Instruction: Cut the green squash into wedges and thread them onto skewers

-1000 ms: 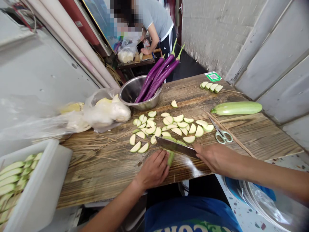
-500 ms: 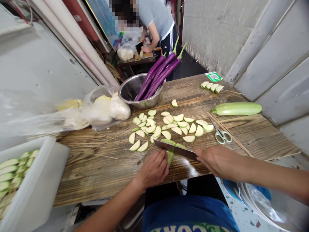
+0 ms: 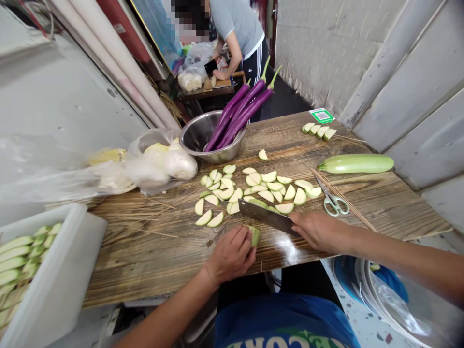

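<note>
My left hand (image 3: 232, 253) presses down on a short green zucchini stub (image 3: 254, 235) near the front edge of the wooden table (image 3: 145, 261). My right hand (image 3: 321, 231) grips a knife (image 3: 266, 217) whose blade lies just beyond the stub, its tip among the cut pieces. Several pale half-moon zucchini slices (image 3: 253, 189) are spread behind the blade. A whole zucchini (image 3: 357, 163) lies at the right.
A steel bowl (image 3: 203, 137) holds long purple eggplants (image 3: 241, 112). Green-handled scissors (image 3: 332, 200) and bamboo skewers (image 3: 344, 198) lie right of the slices. A plastic bag (image 3: 159, 164) sits left; a white tray (image 3: 54, 280) holds slices. Another person (image 3: 237, 34) works at a far table.
The knife has slid away from the stub toward the slice pile, pushing the newest cut pieces with it. My left hand stays on the stub, which is shorter now.
</note>
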`<state>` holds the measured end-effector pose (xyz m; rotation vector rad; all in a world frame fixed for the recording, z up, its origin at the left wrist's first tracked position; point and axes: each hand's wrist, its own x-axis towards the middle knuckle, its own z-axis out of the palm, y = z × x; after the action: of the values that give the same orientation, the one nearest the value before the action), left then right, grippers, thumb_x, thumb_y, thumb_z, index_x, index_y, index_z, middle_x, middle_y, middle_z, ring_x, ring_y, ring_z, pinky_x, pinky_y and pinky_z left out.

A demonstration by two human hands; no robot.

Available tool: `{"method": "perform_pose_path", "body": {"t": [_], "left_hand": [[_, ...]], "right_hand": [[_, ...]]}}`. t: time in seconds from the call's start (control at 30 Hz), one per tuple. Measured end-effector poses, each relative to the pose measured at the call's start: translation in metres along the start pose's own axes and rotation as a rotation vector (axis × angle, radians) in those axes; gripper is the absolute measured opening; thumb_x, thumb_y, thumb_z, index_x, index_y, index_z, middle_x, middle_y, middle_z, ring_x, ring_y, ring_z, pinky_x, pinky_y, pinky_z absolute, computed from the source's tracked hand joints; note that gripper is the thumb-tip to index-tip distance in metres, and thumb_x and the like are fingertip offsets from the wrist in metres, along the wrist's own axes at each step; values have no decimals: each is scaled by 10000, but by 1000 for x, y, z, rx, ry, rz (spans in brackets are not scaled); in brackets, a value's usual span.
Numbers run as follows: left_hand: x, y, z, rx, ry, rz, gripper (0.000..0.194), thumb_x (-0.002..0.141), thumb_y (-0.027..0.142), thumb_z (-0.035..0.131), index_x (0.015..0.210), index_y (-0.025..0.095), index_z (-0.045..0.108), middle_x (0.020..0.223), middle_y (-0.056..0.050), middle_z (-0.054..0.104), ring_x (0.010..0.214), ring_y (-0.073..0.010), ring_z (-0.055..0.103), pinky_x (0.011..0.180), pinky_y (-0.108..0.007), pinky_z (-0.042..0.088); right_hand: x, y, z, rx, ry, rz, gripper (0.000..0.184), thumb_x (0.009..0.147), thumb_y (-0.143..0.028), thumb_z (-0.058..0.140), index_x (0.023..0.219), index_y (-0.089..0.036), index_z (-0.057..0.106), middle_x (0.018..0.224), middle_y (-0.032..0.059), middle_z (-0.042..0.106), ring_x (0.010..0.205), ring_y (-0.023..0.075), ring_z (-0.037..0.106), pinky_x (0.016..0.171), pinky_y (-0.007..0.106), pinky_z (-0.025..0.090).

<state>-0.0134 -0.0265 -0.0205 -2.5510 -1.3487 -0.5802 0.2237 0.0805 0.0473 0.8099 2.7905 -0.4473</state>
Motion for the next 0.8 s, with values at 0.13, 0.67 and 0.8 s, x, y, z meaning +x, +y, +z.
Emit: {"method": "perform_pose_path", "body": {"t": [0.13, 0.67, 0.8], "left_hand": [[0, 0, 0, -11, -5, 6, 259, 766, 194, 518, 987, 74, 579, 1005, -171, 577, 982, -261, 526, 817, -413, 499], [1, 0, 0, -30, 7, 13, 220, 763, 180, 519, 949, 87, 594, 991, -171, 587, 998, -261, 524, 817, -421, 503], [1, 0, 1, -17, 21, 16, 235, 762, 186, 530, 960, 74, 590, 993, -175, 586, 998, -264, 526, 829, -419, 500]], "right_hand": [[-11, -12, -12, -60, -17, 23, 154, 892, -212, 337, 933, -134, 464, 593, 41, 597, 486, 138, 521, 453, 253, 218], [-18, -24, -14, -75, -35, -37, 107, 836, -126, 413, 920, -146, 475, 597, 27, 613, 524, 162, 570, 434, 250, 218], [-12, -20, -7, -84, -57, -66, 109, 829, -146, 443, 935, -144, 472, 640, 38, 638, 562, 170, 592, 445, 243, 248]]}}
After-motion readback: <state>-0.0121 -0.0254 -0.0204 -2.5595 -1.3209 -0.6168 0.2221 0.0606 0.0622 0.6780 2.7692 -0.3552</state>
